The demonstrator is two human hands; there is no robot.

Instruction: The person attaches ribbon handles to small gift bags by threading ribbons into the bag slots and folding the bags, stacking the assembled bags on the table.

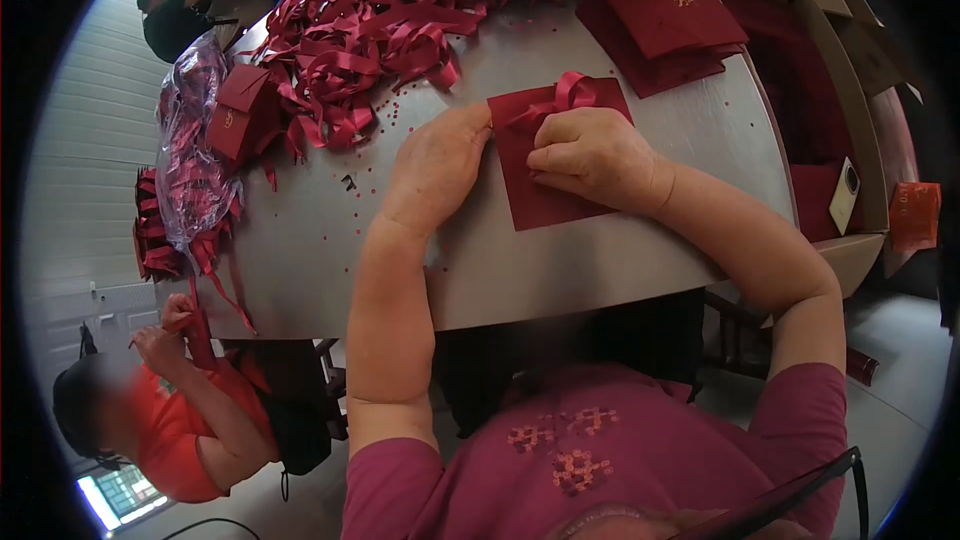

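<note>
A dark red paper bag [545, 198] lies flat on the metal table in front of me, its corners turned a little. My left hand [440, 165] is at the bag's upper left edge, with fingertips closed on that edge. Over the bag's middle, my right hand [597, 155] is curled into a fist, knuckles up. A glossy red ribbon [575, 90] loops out above the right hand, and a short stretch of it shows to the left. What lies inside the right fingers is mostly hidden; the ribbon runs in under them.
Piles of red ribbon [370, 25] cover the table's far left. Folded red bags [665, 15] with a gold emblem lie far right. A cardboard box [835, 70] with a phone [845, 195] stands right. A co-worker in orange [200, 420] sits left; another person [170, 20] is beyond.
</note>
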